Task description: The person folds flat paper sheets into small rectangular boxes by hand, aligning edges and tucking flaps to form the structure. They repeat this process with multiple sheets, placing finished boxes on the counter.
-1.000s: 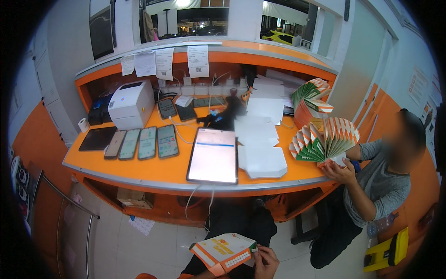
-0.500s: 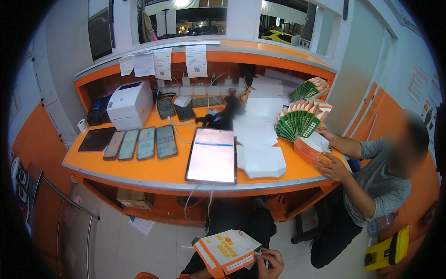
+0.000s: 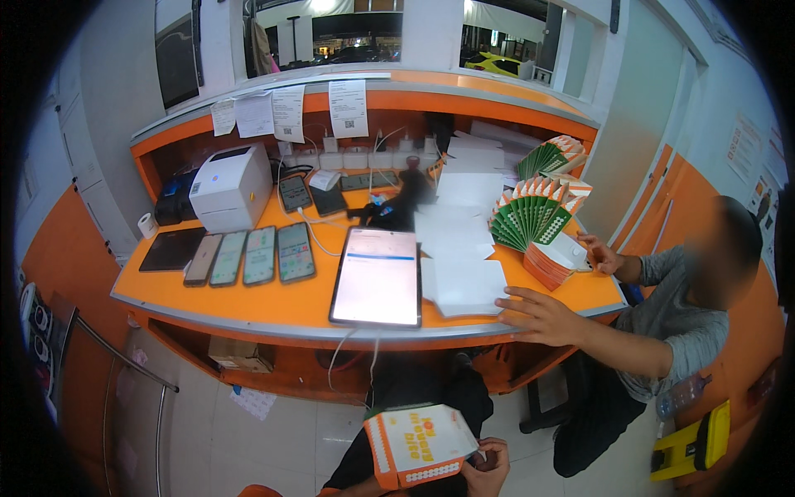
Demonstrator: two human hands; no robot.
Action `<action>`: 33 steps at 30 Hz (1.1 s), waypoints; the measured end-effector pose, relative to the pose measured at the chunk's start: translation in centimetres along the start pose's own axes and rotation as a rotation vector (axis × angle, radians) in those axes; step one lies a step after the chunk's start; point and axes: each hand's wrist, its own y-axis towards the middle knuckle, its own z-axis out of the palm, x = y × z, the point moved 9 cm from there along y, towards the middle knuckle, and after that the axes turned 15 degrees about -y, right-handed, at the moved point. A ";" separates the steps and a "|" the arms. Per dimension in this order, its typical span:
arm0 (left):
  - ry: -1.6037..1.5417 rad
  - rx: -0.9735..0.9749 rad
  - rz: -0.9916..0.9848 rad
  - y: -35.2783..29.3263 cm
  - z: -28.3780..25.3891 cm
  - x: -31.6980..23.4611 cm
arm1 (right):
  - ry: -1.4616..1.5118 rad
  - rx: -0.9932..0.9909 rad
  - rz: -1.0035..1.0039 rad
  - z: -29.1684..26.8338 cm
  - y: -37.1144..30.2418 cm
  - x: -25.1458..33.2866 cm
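Over my lap is a cardboard carton (image 3: 422, 439), white on top with orange and green edges and yellow lettering. My right hand (image 3: 487, 465) is closed at the carton's right end, fingers and thumb pinching its edge. From the lower edge my left forearm (image 3: 368, 489) reaches under the carton. The carton hides the fingers of that hand.
A tablet (image 3: 377, 277), several phones (image 3: 260, 255) and a white label printer (image 3: 232, 189) sit on the orange desk (image 3: 207, 300). White flat cartons (image 3: 468, 287) and fanned green-orange cartons (image 3: 534, 215) lie to the right. A co-worker's hand (image 3: 542, 317) touches the white cartons.
The carton has shifted right and slightly up, turning a little, and my right hand has moved with it. The co-worker's nearer hand has moved left from the orange stack to the white cartons.
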 end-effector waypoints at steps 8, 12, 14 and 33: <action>0.083 0.289 0.218 7.4 1.6 -4.8 | -0.172 0.261 -0.149 0.8 -1.0 0.4; 0.108 0.487 0.271 10.1 3.2 -8.3 | -0.015 0.361 -0.037 0.2 -0.8 -1.9; 0.298 0.566 0.261 10.3 4.3 -9.1 | 0.164 0.397 0.096 0.0 -0.6 -3.4; 0.077 0.537 -0.179 6.9 7.4 -1.3 | -0.148 0.399 0.197 -0.9 -2.4 -4.5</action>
